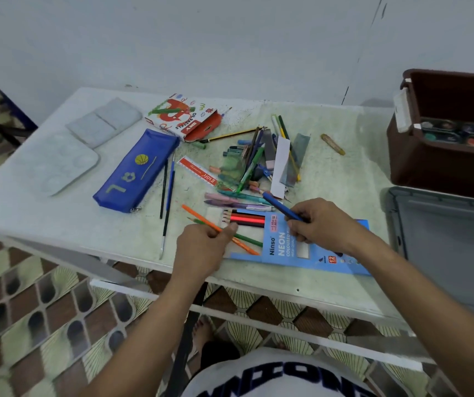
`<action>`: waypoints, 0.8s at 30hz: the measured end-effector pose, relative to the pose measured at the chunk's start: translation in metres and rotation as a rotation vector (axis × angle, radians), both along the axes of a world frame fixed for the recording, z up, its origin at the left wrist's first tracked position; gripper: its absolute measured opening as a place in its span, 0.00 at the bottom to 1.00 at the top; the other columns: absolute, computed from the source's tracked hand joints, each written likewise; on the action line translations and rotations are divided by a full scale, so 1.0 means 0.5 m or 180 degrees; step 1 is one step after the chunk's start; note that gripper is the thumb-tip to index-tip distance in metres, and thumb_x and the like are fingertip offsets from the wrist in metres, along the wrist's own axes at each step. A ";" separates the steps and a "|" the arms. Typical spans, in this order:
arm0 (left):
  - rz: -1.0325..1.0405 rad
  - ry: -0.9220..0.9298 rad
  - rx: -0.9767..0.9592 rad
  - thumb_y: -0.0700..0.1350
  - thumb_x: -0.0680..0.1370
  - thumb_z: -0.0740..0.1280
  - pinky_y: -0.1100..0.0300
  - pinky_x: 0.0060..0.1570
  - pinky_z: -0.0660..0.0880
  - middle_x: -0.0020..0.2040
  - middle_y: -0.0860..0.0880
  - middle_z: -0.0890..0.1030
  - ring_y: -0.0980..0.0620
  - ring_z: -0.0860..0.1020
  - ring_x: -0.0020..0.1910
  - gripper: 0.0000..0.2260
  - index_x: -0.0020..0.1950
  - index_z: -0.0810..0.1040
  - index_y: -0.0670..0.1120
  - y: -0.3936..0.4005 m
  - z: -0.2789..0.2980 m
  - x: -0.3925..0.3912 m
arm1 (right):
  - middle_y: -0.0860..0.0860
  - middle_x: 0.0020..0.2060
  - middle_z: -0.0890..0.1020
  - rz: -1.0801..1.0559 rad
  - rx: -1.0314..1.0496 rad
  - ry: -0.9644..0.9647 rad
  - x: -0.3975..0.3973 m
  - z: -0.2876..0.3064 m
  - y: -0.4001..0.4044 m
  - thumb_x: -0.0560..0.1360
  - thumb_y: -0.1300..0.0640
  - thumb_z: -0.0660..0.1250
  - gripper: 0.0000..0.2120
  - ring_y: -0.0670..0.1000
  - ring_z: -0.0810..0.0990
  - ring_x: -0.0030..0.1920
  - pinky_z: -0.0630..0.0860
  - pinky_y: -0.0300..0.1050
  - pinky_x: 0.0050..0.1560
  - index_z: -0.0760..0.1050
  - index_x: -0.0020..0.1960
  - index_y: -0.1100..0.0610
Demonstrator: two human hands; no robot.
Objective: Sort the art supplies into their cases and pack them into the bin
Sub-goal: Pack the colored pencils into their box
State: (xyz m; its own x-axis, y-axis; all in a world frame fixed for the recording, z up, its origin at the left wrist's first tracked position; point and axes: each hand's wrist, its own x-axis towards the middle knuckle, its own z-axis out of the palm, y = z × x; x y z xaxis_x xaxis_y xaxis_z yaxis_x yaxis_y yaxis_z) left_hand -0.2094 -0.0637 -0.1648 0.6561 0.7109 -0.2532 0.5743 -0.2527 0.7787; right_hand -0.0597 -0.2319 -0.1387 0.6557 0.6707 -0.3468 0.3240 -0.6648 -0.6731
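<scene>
While the left hand (202,242) pinches an orange pencil (201,219) at lower centre, the right hand (320,222) grips a blue pencil (280,206) over the blue pencil box (284,250).

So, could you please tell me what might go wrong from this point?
1. The blue pencil box lies near the table's front edge; pushing pencils in could nudge it off.
2. The left hand pinches an orange pencil beside a loose green pencil, which might roll away.

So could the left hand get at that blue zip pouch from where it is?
Probably yes: the blue pouch lies uncovered up-left of the left hand, with only two thin brushes between. The hand would first need to drop the orange pencil.
</scene>
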 end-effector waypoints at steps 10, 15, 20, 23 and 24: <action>-0.1497 0.0100 0.2146 0.52 0.79 0.65 0.55 0.47 0.73 0.51 0.49 0.75 0.49 0.75 0.49 0.11 0.57 0.76 0.47 0.028 0.032 -0.018 | 0.50 0.41 0.83 0.0071 -0.0093 -0.0069 -0.005 0.008 -0.004 0.77 0.56 0.66 0.04 0.49 0.83 0.40 0.80 0.47 0.46 0.78 0.51 0.53; -0.2462 0.0191 0.3028 0.38 0.71 0.74 0.45 0.52 0.68 0.47 0.50 0.82 0.45 0.79 0.47 0.13 0.52 0.84 0.53 0.077 0.004 -0.010 | 0.49 0.40 0.83 0.0100 -0.0109 -0.0053 -0.004 0.010 -0.004 0.77 0.56 0.66 0.06 0.49 0.83 0.40 0.80 0.47 0.46 0.79 0.51 0.55; -0.2930 0.0092 0.2250 0.46 0.77 0.68 0.54 0.49 0.71 0.53 0.49 0.81 0.48 0.77 0.52 0.12 0.61 0.80 0.49 0.031 0.007 0.025 | 0.49 0.41 0.84 0.0075 -0.0066 0.0016 -0.004 0.010 -0.004 0.77 0.56 0.66 0.07 0.50 0.83 0.40 0.81 0.48 0.47 0.80 0.51 0.57; -0.2650 -0.0004 0.1547 0.48 0.75 0.71 0.61 0.52 0.73 0.57 0.51 0.81 0.53 0.77 0.53 0.17 0.62 0.79 0.47 0.008 0.017 0.040 | 0.48 0.41 0.84 0.0093 -0.0058 0.0005 -0.002 0.010 -0.006 0.76 0.56 0.67 0.07 0.49 0.83 0.40 0.81 0.49 0.48 0.80 0.52 0.57; -0.2552 -0.0035 0.1347 0.48 0.74 0.72 0.63 0.52 0.73 0.57 0.52 0.80 0.55 0.77 0.53 0.18 0.62 0.79 0.47 0.013 0.022 0.039 | 0.48 0.40 0.84 0.0103 -0.0050 0.0006 -0.002 0.009 -0.006 0.76 0.56 0.67 0.07 0.49 0.83 0.40 0.81 0.50 0.48 0.80 0.52 0.57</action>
State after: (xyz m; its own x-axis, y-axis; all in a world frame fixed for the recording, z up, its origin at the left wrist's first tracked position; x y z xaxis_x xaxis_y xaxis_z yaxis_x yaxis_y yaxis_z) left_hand -0.1901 -0.0570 -0.1537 0.9953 0.0719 -0.0655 0.0958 -0.8398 0.5343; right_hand -0.0606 -0.2350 -0.1341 0.6330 0.6860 -0.3588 0.3443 -0.6646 -0.6632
